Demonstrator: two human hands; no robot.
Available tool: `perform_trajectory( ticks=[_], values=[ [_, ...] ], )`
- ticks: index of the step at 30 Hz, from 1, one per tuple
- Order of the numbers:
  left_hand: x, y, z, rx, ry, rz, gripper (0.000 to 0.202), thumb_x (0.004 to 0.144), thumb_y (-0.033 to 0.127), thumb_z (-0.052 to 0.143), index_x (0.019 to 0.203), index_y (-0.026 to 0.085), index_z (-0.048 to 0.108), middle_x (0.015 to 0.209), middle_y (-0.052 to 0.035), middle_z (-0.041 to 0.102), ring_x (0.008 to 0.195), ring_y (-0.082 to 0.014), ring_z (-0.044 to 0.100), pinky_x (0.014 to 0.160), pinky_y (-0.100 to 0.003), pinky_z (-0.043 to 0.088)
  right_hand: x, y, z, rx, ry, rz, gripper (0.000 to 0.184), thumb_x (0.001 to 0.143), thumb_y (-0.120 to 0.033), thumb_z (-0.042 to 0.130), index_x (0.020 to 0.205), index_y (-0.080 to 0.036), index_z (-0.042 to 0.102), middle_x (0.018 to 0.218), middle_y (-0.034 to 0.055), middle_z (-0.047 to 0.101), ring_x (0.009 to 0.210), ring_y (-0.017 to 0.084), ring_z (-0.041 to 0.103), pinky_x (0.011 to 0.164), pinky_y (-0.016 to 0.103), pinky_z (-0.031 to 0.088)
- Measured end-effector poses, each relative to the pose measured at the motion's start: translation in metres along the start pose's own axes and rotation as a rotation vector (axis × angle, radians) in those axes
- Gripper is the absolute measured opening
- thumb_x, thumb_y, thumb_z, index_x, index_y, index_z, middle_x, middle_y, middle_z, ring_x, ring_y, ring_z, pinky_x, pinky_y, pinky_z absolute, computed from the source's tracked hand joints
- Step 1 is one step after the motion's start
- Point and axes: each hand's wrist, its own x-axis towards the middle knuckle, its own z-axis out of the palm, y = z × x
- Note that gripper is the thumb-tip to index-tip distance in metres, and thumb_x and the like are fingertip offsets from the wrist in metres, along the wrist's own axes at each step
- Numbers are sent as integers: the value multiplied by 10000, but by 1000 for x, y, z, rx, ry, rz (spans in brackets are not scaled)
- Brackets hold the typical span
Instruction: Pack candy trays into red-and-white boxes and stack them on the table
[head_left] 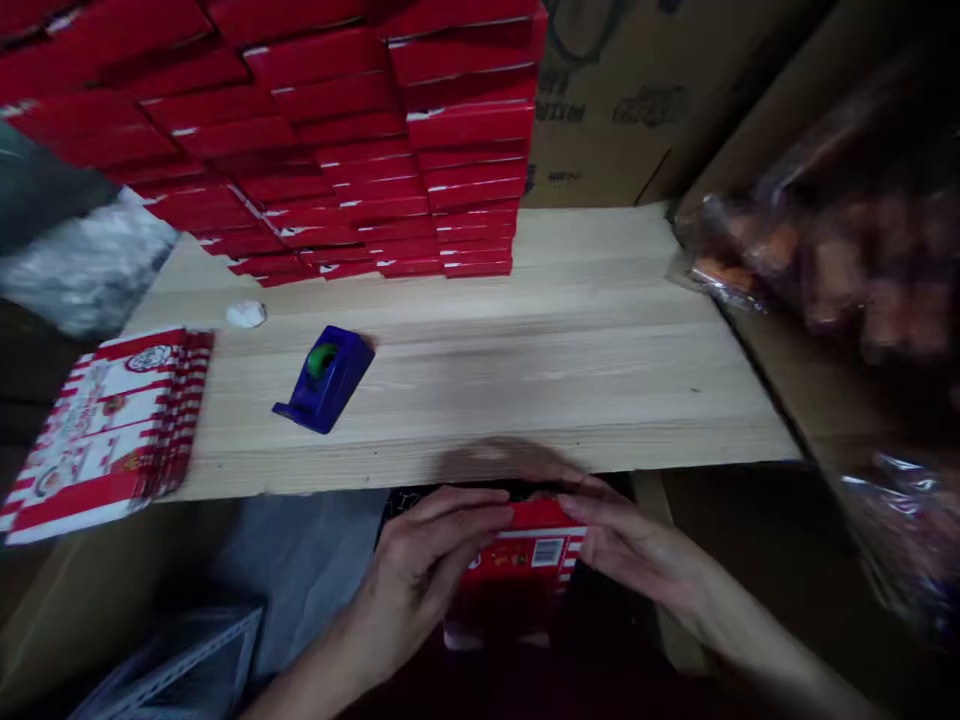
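Head view: left hand and right hand gripping a red barcoded box, a plastic bag of orange items off to the right.

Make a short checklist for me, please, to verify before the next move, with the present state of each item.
1. Left hand and right hand both grip the red box: ok.
2. Barcode on the box shows clearly: ok.
3. Box edges fully closed: cannot tell, the hands and shadow hide them.
4. Tape dispenser sits on the wooden board, apart from the hands: ok.
5. Stack of red boxes stands neatly: ok.
6. Printed cartons stay fully on the board: not ok, they overhang its edge.
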Motion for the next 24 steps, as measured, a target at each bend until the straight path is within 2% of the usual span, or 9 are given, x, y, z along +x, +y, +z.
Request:
perform_trajectory(
  ticks=[4, 6, 8, 14, 18, 21, 24],
  values=[
    [0, 2, 1, 32, -10, 30, 460, 1010, 53, 539, 1346, 338, 673, 1354, -27, 692, 1243, -150, 660, 1012, -274, 576, 3, -9, 2, -80, 50, 70, 334, 838, -253, 850, 1163, -268, 776, 1030, 13, 830, 942, 154, 781, 881, 270, 590],
    [0, 3, 1, 40, -11, 37, 461, 1009, 55, 540, 1346, 340, 672, 1353, -29, 692, 1237, -151, 662, 1000, -275, 583, 3, -12, 3, -81, 33, 132, 365, 798, -244, 871, 1152, -259, 783, 1029, 21, 833, 928, 167, 786, 880, 278, 597],
    [-1, 3, 1, 35, -2, 26, 451, 1010, 61, 540, 1334, 340, 682, 1344, -30, 698, 1222, -151, 672, 990, -275, 588, 3, -12, 3, -91, 36, 134, 344, 797, -268, 862, 1133, -262, 791, 1069, 30, 829, 953, 184, 786, 891, 296, 605],
    [-2, 3, 2, 26, 35, -20, 434, 1015, 90, 550, 1324, 360, 692, 1330, -29, 712, 1203, -159, 686, 992, -295, 591, -3, -8, 9, -447, 102, -73, 260, 834, -332, 828, 1089, -281, 810, 1095, 41, 828, 987, 204, 783, 927, 342, 614],
    [2, 8, 7, -13, 101, -96, 299, 1002, 174, 617, 1205, 345, 756, 1222, -19, 764, 1135, -171, 713, 963, -313, 595, -3, -4, 12, -438, 120, -125, 244, 831, -334, 827, 1068, -276, 817, 1022, 47, 842, 902, 204, 800, 842, 331, 639],
    [8, 11, 12, -32, 176, -213, 183, 970, 264, 686, 1121, 312, 777, 1120, -13, 796, 1035, -184, 741, 929, -330, 595, -1, -2, 11, -453, 121, -170, 262, 849, -343, 817, 1105, -289, 810, 1007, 44, 842, 892, 195, 802, 810, 307, 640],
    [15, 6, 16, -59, 196, -310, 156, 957, 317, 705, 1088, 296, 787, 1060, -7, 812, 944, -183, 757, 904, -329, 592, 2, -1, 7, -612, 118, -254, 279, 899, -362, 772, 1176, -333, 785, 1067, 34, 834, 936, 195, 795, 828, 322, 638]
  ],
)
